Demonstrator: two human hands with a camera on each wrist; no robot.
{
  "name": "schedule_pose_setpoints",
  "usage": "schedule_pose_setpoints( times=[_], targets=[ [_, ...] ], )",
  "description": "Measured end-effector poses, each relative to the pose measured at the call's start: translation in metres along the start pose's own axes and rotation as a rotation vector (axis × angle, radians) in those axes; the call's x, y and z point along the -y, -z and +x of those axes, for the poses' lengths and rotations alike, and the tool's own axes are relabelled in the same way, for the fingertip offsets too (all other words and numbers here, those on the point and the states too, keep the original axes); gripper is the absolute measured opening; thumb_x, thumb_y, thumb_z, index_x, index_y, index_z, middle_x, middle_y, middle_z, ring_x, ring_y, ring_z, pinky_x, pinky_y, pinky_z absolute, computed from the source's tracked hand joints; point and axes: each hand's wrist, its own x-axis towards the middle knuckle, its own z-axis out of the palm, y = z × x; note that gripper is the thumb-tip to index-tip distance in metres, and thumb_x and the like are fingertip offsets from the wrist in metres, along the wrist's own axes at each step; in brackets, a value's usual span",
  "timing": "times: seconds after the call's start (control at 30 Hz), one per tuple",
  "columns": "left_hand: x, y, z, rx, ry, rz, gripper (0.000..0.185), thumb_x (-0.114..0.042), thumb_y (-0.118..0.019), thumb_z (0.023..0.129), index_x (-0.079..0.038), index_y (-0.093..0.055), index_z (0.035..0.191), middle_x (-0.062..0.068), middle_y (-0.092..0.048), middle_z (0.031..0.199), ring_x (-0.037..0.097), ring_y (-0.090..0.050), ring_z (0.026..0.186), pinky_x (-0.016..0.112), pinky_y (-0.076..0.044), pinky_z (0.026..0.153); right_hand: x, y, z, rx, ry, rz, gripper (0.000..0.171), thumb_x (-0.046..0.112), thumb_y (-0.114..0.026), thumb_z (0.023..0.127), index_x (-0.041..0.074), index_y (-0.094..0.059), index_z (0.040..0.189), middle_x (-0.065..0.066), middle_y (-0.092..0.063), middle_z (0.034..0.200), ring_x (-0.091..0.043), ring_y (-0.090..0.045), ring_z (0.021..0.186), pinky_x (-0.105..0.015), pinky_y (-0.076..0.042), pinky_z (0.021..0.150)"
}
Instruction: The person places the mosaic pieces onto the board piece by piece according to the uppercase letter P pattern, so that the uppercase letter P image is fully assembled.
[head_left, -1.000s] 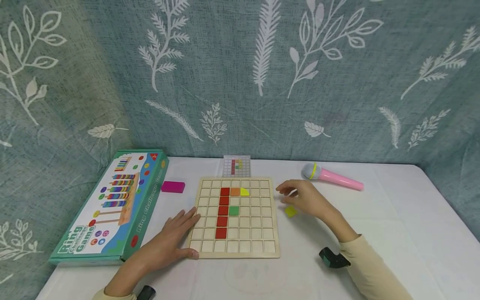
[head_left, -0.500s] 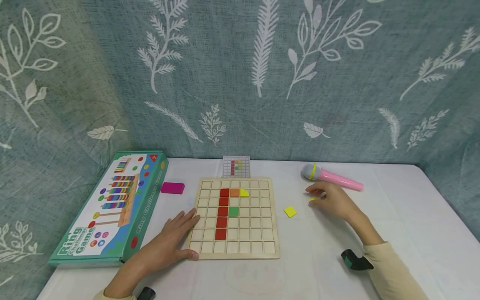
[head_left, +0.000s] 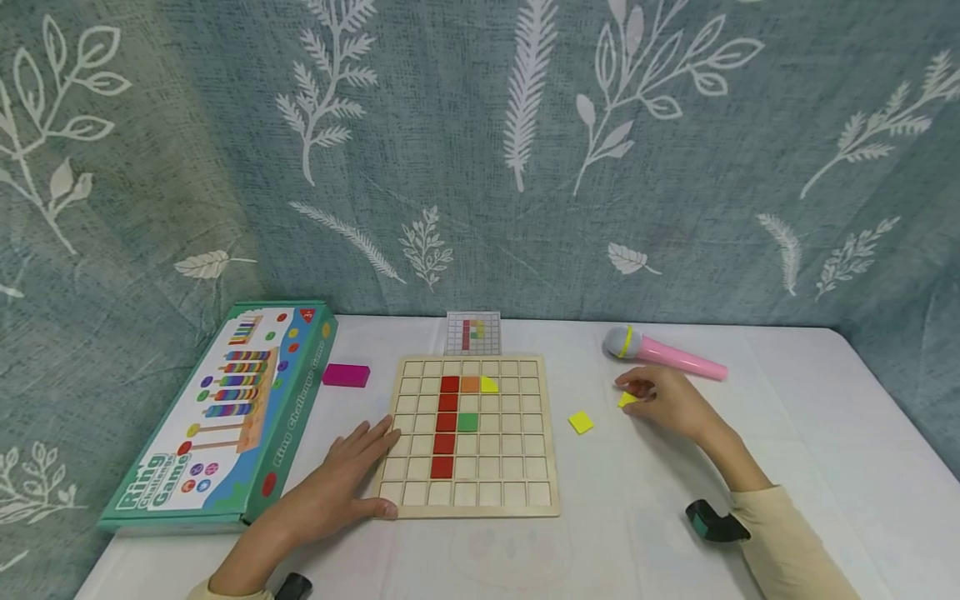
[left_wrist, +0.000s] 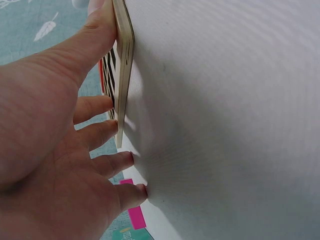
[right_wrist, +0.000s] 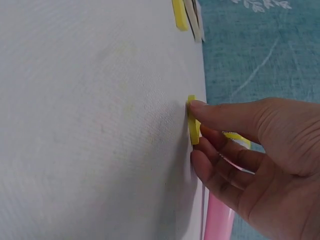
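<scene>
My left hand rests at the left edge of a wooden grid board, its fingers spread and thumb by the near corner. The left wrist view shows this hand touching the board's side. In the board lie a column of red squares, an orange square, a green square and a yellow piece with one rounded corner. Right of the board, my right hand pinches a small yellow tile at table level; its fingers partly cover it. Another yellow square lies flat between hand and board.
Behind the board is a small card with a coloured grid pattern. A pink toy microphone lies just beyond my right hand. At left are a magenta block and a large game box. A patterned cloth hangs at the back.
From above the yellow square near the board, my right hand has moved right to the other yellow tile and now pinches it. The left hand stays in place.
</scene>
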Motion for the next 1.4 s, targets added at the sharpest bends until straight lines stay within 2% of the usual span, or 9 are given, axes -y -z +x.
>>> schedule_pose_setpoints(
  times=[0.43,0.67,1.07,1.4],
  targets=[
    [0.001,-0.001,0.0,0.0,-0.002,-0.001,0.097,-0.046,-0.082,0.071,-0.003,-0.041,0.148,0.019,-0.027,0.158,0.049,-0.016,0.144,0.069,-0.012,0.112,0.0,-0.004,0.003,-0.014,0.046,0.014,0.032,-0.01,-0.078,0.075,-0.007,-0.069,0.106,-0.009,-0.066,0.09,-0.023,-0.063,0.084,-0.037,-0.056,0.075],
    [0.001,-0.001,0.001,0.001,-0.006,-0.01,0.096,-0.046,-0.081,0.072,-0.004,-0.04,0.148,0.018,-0.026,0.159,0.048,-0.015,0.145,0.068,-0.011,0.112,0.006,-0.006,0.006,-0.028,0.069,0.04,0.028,-0.012,-0.074,0.078,-0.008,-0.069,0.105,-0.007,-0.065,0.085,-0.022,-0.064,0.081,-0.038,-0.056,0.075],
    [0.001,-0.001,0.0,-0.004,-0.002,0.005,0.097,-0.044,-0.083,0.071,-0.003,-0.041,0.148,0.018,-0.026,0.159,0.048,-0.016,0.144,0.068,-0.013,0.112,0.029,-0.019,0.028,0.038,0.136,0.092,0.028,-0.012,-0.071,0.081,-0.008,-0.068,0.108,-0.006,-0.066,0.086,-0.019,-0.063,0.083,-0.032,-0.057,0.076],
    [0.002,-0.001,0.0,-0.009,-0.021,-0.009,0.096,-0.044,-0.082,0.072,-0.002,-0.04,0.147,0.019,-0.026,0.158,0.049,-0.016,0.144,0.069,-0.012,0.111,0.06,-0.039,0.045,0.136,0.167,0.131,0.027,-0.007,-0.071,0.085,-0.005,-0.068,0.111,-0.004,-0.067,0.087,-0.015,-0.062,0.083,-0.028,-0.056,0.075]
  ],
)
